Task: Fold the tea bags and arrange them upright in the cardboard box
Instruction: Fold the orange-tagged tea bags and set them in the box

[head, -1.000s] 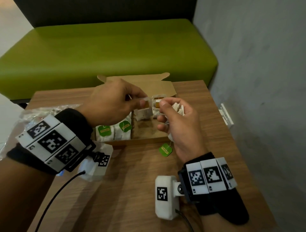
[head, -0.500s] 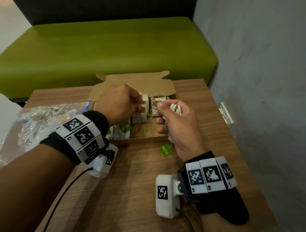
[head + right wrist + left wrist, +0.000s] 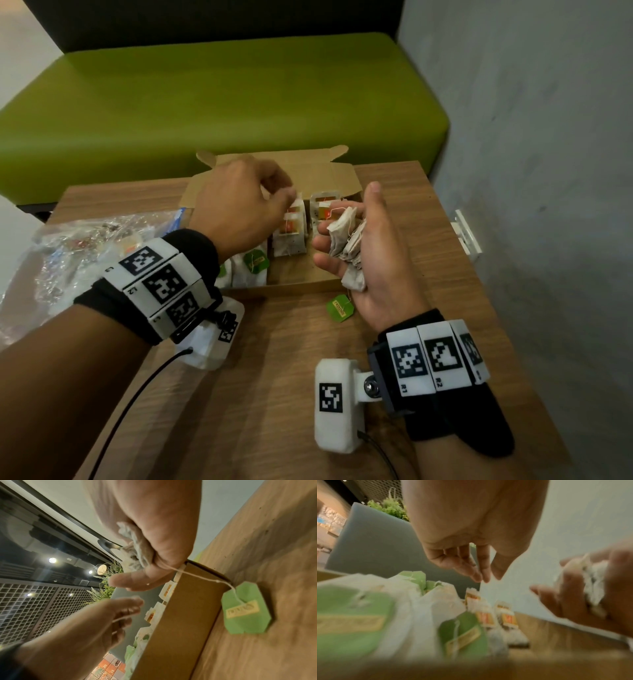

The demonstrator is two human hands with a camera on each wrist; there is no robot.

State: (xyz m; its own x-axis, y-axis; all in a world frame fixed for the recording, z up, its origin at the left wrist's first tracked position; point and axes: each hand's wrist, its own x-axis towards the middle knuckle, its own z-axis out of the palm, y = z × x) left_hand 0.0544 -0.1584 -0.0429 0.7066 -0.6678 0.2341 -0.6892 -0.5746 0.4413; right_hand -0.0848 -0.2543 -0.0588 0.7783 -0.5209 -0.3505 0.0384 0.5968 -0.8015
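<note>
Mid-packing: left hand (image 3: 239, 205), fingertips drawn together and apparently empty, hovers over the cardboard box (image 3: 294, 284); right hand (image 3: 373, 253) loosely cups unfolded tea bags (image 3: 346, 240), next needing one folded and stood upright.

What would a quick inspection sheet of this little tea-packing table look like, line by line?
Surface: wooden table, worn grain.
Job's things: cardboard box open, tea bags upright inside; one green tag dangles outside on the table.
Clutter: crinkled plastic bag at left.
Hands: left hand over the box, empty; right hand holds a bundle of loose bags.
Cables: black cable from the left wrist.
Surroundings: green bench, grey wall.
</note>
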